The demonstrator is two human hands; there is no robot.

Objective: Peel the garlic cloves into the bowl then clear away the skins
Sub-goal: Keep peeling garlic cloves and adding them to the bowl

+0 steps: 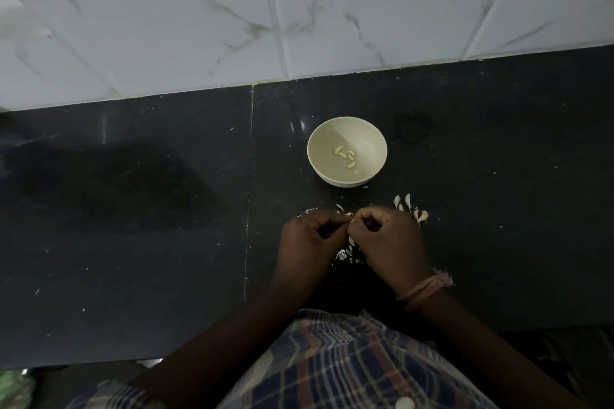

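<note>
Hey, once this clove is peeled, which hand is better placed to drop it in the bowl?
Probably the right hand: the bowl sits just beyond its knuckles, slightly nearer than to the left hand.

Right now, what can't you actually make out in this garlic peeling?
- Whatever the left hand and right hand pinch: head view, curled fingers hide it.
- Skins under the hands: partly covered.
- Cloves beside the right hand: too dim to tell peeled from unpeeled.
</note>
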